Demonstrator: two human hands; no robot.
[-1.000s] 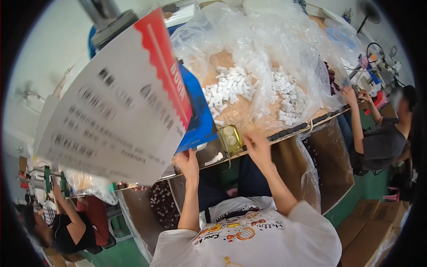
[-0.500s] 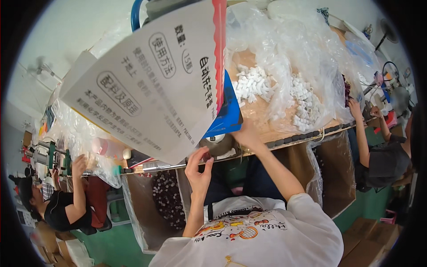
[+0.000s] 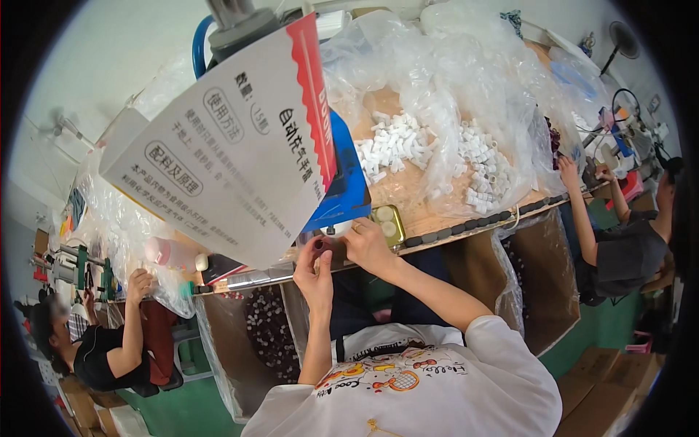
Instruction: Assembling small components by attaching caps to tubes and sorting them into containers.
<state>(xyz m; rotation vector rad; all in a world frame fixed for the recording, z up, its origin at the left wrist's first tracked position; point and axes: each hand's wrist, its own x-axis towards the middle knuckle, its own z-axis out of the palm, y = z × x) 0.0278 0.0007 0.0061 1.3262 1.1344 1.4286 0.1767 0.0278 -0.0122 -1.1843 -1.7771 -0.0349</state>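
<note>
My left hand [image 3: 314, 280] is closed in a pinch on a small dark round piece [image 3: 318, 245], just past the table's front edge. My right hand [image 3: 370, 246] is close beside it, fingers bent together at a white fixture [image 3: 336, 230] under a blue machine part [image 3: 342, 186]. Whatever its fingertips hold is hidden. Right of that hand, a yellow-rimmed open tin [image 3: 389, 223] contains pale round pieces. A large white printed card [image 3: 211, 160] with a red scalloped edge hangs in front of the machine and hides much of it.
White plastic tube pieces [image 3: 400, 142] lie heaped on the table beside clear plastic sheeting [image 3: 451, 80]. Below the edge stand open cartons, one holding dark pieces [image 3: 273, 328]. A pink bottle [image 3: 169, 251] lies at left. Co-workers sit left [image 3: 109, 342] and right [image 3: 619, 244].
My right hand has moved left from beside the blue part to near my left hand, uncovering the tin. A dark piece now shows in my left fingers. The view has shifted slightly.
</note>
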